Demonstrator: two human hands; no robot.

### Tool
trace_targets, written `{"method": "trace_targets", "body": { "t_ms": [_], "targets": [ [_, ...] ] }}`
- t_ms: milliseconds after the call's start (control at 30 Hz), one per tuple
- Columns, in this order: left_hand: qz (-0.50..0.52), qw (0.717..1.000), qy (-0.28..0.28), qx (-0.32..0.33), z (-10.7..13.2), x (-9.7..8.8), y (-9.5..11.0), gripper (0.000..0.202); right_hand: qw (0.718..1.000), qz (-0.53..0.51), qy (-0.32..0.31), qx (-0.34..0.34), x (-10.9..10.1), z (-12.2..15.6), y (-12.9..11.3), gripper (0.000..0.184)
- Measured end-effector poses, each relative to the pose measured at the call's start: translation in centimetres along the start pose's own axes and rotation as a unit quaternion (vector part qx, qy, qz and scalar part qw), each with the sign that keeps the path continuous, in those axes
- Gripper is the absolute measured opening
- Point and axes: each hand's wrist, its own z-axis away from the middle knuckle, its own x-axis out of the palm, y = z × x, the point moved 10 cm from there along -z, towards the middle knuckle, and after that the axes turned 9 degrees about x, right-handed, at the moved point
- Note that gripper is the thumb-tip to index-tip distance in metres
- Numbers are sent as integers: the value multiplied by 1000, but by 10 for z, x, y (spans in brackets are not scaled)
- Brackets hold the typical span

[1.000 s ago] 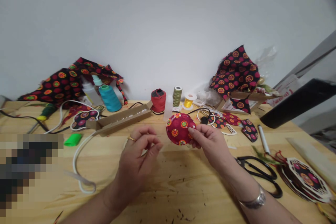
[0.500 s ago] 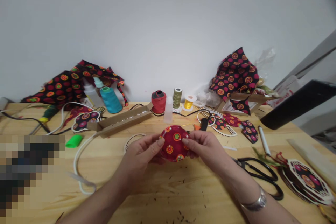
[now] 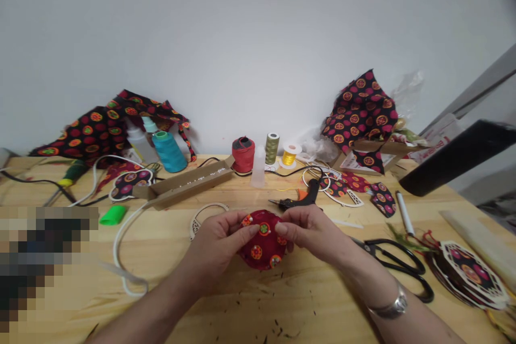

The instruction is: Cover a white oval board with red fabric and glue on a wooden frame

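A round dark-red fabric piece [image 3: 261, 250] with orange and green flower motifs and small pale beads is held above the table, in front of me. My left hand [image 3: 220, 239] grips its left edge, thumb on top and fingers behind. On the other side, my right hand [image 3: 308, 231] pinches the upper right edge between thumb and fingers. Just beyond my hands lies a black glue gun [image 3: 300, 200] with an orange trigger. A pale cut-out ring [image 3: 197, 221] rests behind my left hand.
A long cardboard box [image 3: 189, 185], a clear bottle [image 3: 258, 169] and thread spools, including a teal one [image 3: 169, 151], stand toward the wall. Black scissors [image 3: 397, 260] and a stack of patterned ornaments [image 3: 471, 274] lie right. A white cable [image 3: 116, 242] curls at left.
The red fabric piece and both hands have come lower and slightly nearer me. More of the glue gun and the pale ring now shows behind them.
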Motion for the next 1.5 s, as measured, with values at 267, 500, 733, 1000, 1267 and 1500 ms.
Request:
{"method": "trace_targets", "body": {
  "t_ms": [267, 500, 733, 1000, 1267, 1500],
  "targets": [
    [-55, 998, -35, -24, 7, 13, -11, 14, 998, 14, 44, -34, 2, 0, -3, 27],
    [-78, 995, -69, -11, 8, 18, -8, 21, 996, 44, 68, -26, 4, -3, 2, 25],
    [-109, 991, -66, 31, 5, 16, 2, 27, 997, 44, 59, -19, 6, -5, 6, 26],
    [-34, 999, 16, 9, 0, -5, -1, 26, 997, -7, 71, -35, -7, -5, 0, 53],
    [40, 997, 66, 2, -1, -15, -3, 25, 995, -68, 65, 26, -3, -15, 21, 40],
    [59, 997, 57, 6, -1, -11, -4, 24, 993, -86, 77, 17, -3, -15, 19, 34]
  ]
}}
